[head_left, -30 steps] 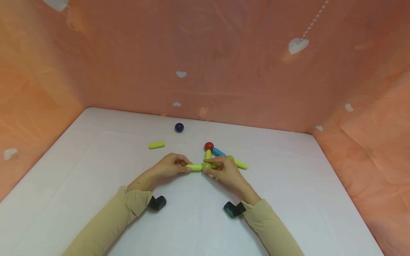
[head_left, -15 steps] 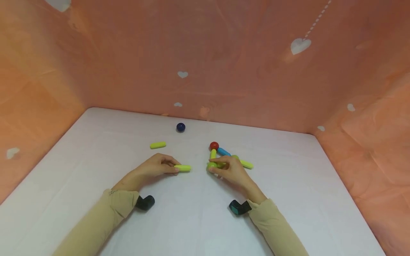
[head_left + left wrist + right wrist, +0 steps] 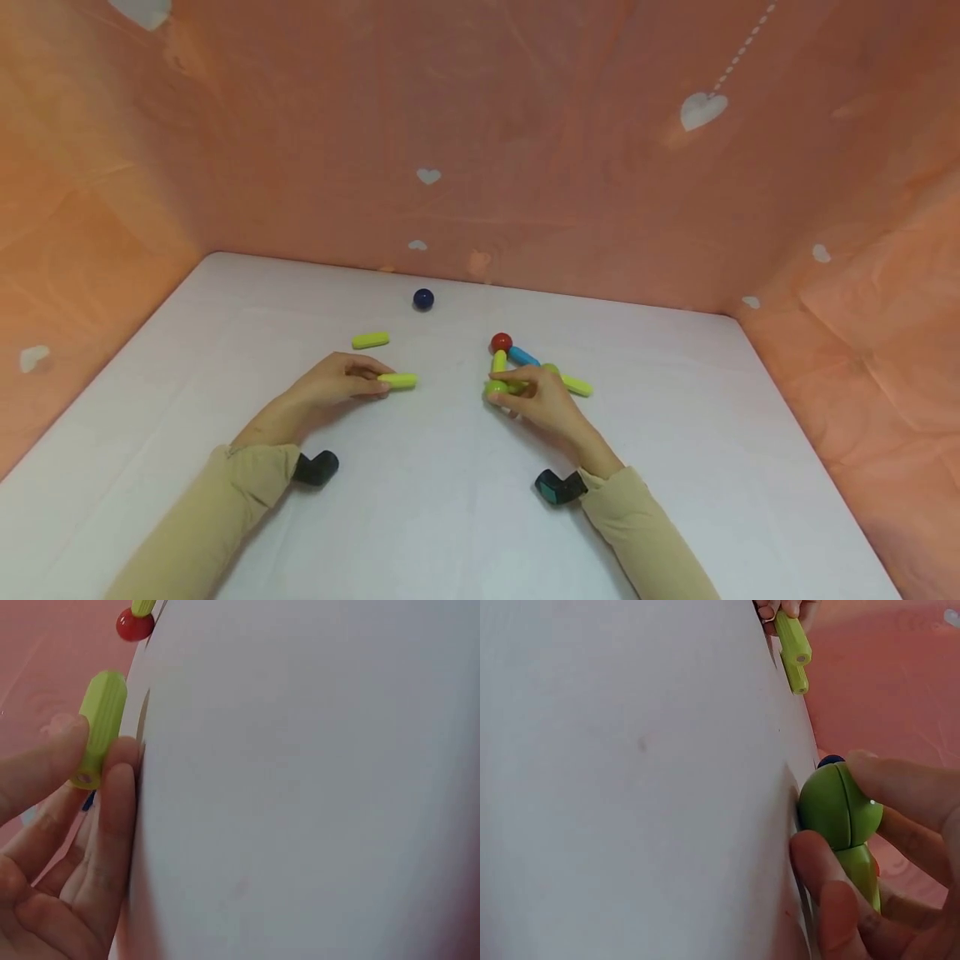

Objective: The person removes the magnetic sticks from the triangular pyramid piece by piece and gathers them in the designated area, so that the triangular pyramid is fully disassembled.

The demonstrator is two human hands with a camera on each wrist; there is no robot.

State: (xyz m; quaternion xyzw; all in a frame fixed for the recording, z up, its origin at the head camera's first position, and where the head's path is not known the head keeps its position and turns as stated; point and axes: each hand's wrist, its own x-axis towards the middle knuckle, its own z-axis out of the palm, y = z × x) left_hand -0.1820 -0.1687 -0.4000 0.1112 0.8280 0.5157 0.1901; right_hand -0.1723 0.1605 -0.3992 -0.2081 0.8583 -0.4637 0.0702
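My left hand (image 3: pixel 341 382) pinches a short yellow-green rod (image 3: pixel 103 720) between thumb and fingertips, its free end pointing right in the head view. My right hand (image 3: pixel 542 402) grips a green ball (image 3: pixel 841 806) with thumb and fingers. That ball forms one corner of a small triangle of rods and balls. A yellow-green rod (image 3: pixel 498 361) runs from it up to a red ball (image 3: pixel 501 342), and a blue rod (image 3: pixel 523 356) leads on to a second green ball (image 3: pixel 551 368). Another yellow-green rod (image 3: pixel 577 385) sticks out to the right. My fingers partly hide the triangle's lower side.
A loose yellow-green rod (image 3: pixel 371 340) lies beyond my left hand. Farther back is a dark blue ball (image 3: pixel 423 299). Everything rests on a white table (image 3: pixel 465 517), with an orange-pink cloth (image 3: pixel 480 125) rising around its back and sides. Each wrist carries a black camera (image 3: pixel 317 469).
My left hand has pulled its yellow-green rod away from the green ball and carried it left. The right hand and the triangle shifted slightly right, then stayed still.
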